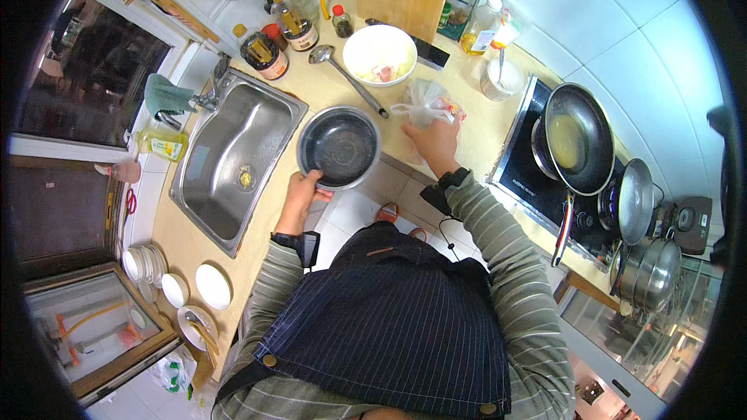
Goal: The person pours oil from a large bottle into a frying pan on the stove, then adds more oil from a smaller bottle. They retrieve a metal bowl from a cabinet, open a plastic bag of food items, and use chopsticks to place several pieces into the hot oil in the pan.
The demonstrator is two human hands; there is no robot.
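My left hand [302, 199] grips the near rim of a dark round bowl [339, 146] with a pale rim; it appears empty apart from a wet shine. My right hand [435, 143] is on a knotted clear plastic bag [429, 104] on the counter, its fingers partly hidden by the bag. Behind, a white bowl [379, 53] holds pale food and a pinkish piece. Between the two bowls lies a metal ladle [357, 83]. On the cooktop at the right, a frying pan [578, 139] holds a yellowish liquid.
At the left is a steel sink [233, 163] with yellow scraps at its drain. Sauce bottles [262, 53] stand behind it. A white tub [501, 80] with a spoon sits near the cooktop [522, 157]. A second pan [635, 201] is at the far right; white bowls [213, 286] stand lower left.
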